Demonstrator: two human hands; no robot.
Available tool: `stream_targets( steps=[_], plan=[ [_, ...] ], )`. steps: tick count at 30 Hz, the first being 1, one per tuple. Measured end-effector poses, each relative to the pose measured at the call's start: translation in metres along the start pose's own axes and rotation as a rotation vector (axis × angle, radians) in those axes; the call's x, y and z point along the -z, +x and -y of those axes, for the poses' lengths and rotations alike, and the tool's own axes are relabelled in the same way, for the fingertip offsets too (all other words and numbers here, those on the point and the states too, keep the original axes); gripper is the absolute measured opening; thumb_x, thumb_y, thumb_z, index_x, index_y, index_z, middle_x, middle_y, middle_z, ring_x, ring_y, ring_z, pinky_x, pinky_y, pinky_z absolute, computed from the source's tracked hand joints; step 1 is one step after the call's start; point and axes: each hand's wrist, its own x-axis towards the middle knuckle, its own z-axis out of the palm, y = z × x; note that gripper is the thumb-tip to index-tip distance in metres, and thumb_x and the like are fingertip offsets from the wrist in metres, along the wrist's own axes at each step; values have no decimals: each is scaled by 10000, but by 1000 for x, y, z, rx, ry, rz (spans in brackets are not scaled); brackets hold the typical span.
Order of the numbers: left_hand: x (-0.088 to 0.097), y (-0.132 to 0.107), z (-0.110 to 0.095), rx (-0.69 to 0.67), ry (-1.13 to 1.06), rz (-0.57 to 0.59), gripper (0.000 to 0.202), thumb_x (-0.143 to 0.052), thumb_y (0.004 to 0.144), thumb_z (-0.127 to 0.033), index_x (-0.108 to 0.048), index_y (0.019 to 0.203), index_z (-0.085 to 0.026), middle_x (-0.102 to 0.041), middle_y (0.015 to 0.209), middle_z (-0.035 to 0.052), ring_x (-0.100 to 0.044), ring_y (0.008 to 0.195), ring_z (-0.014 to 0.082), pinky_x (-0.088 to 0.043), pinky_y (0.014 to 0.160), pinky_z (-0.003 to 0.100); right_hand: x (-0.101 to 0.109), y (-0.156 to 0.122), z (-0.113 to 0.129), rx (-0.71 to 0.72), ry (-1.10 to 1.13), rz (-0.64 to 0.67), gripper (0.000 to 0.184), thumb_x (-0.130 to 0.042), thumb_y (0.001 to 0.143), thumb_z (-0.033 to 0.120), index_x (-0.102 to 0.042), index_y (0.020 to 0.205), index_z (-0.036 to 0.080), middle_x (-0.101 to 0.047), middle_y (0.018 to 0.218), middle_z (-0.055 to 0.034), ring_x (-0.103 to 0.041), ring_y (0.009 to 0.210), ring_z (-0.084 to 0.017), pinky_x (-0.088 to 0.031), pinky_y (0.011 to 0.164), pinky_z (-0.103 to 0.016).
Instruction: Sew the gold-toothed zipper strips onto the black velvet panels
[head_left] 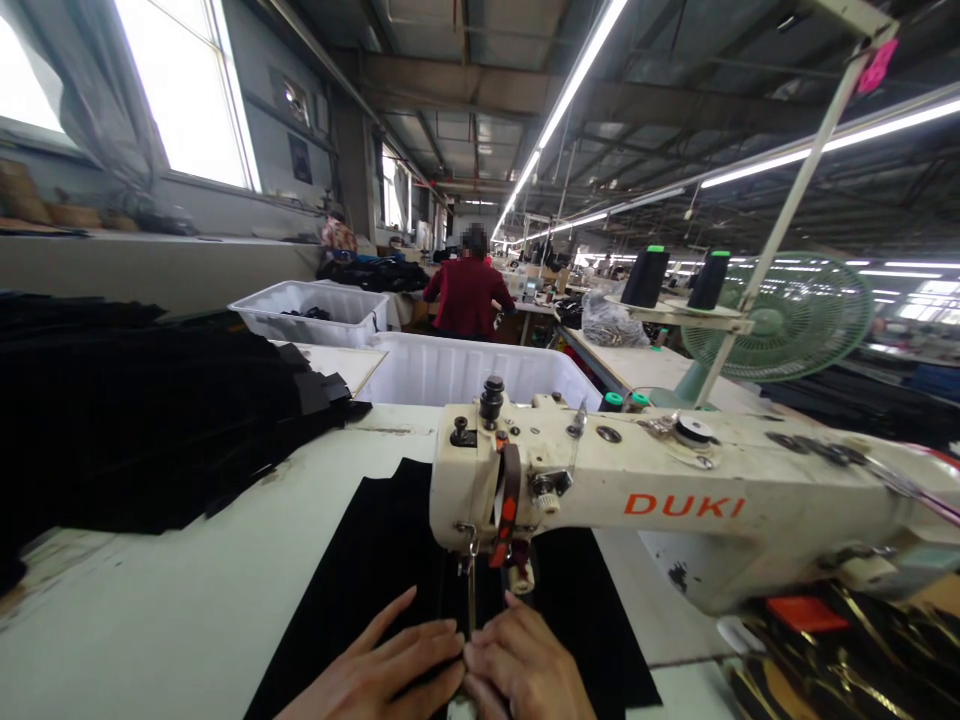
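Note:
A cream sewing machine [675, 490] marked DUKI stands on the pale table [150, 610]. A flat piece of black fabric [375, 560] lies under its needle [471, 600]. My left hand [382, 670] rests flat on the fabric just left of the needle, fingers stretched out and pressing it down. My right hand [525, 665] lies on the fabric right beside the needle, fingers bent and pressed onto the cloth. The two hands touch at the fingertips in front of the presser foot.
A large heap of black fabric pieces [142, 420] covers the table's left side. White plastic bins [465, 370] stand behind the machine. Two black thread cones [646, 277] sit on a stand beside a green fan [787, 315]. A person in red [469, 295] works farther back.

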Motion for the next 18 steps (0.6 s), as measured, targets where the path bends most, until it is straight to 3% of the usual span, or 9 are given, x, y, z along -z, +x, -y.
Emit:
stream_targets(
  steps=[7, 11, 16, 18],
  plan=[
    [13, 8, 8, 86, -30, -82, 646, -556, 863, -57, -478, 1455, -306, -617, 1373, 4, -586, 1251, 213, -300, 1173, 424, 10, 31, 5, -210, 10, 121, 230, -734, 747, 45, -683, 795, 263, -709, 841, 35, -685, 812, -158, -536, 744, -216],
    [14, 13, 16, 81, -54, -108, 673, -551, 901, -77, -402, 1512, -316, -619, 1369, 7, -576, 1265, 211, -293, 1175, 419, 11, 36, -1, -293, -4, 145, 260, -750, 732, 40, -699, 860, 260, -714, 915, 12, -688, 837, -200, -546, 759, -275],
    [1, 17, 33, 74, -95, -19, 605, -563, 916, -84, -459, 1481, -277, -607, 1376, 29, -555, 1287, 218, -236, 1185, 452, 14, 38, -5, -342, -3, 123, 489, -743, 698, 17, -657, 1122, 243, -675, 1120, -51, -649, 1033, -262, -543, 909, -373],
    [-4, 16, 37, 76, -86, 24, 620, -565, 918, -68, -442, 1491, -270, -569, 1420, 36, -512, 1328, 223, -219, 1183, 470, 14, 38, -6, -327, -59, 95, 476, -720, 707, 37, -644, 1139, 222, -659, 1149, -85, -619, 1080, -296, -533, 938, -435]
  ],
)
